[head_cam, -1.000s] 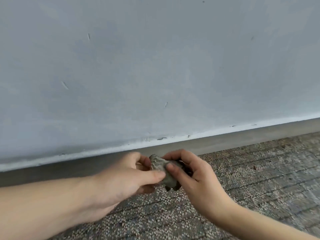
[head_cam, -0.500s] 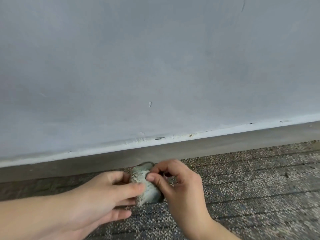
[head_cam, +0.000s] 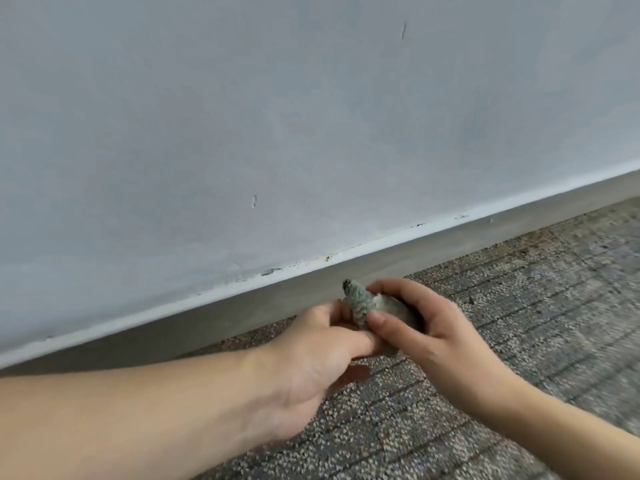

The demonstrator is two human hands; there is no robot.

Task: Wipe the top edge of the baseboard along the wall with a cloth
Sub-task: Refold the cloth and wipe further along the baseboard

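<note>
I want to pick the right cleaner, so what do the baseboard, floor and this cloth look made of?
The baseboard looks matte grey and smooth, perhaps cement or dull paint; no sheen. The floor shows speckled stone chips and scored lines, likely rough terrazzo or pebble wash. The cloth is grey-green fabric, ribbed and knitted-looking, bunched up.

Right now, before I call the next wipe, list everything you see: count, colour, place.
wall: one, pale blue-grey, fills the upper frame
nicks: two, pale, on the wall
baseboard: one, grey with whitish top edge, along the wall's foot
floor: one, speckled grey, lower right
cloth: one, grey-green, bunched, in front of the baseboard
left hand: one, pinches the cloth
right hand: one, grips the cloth
</note>
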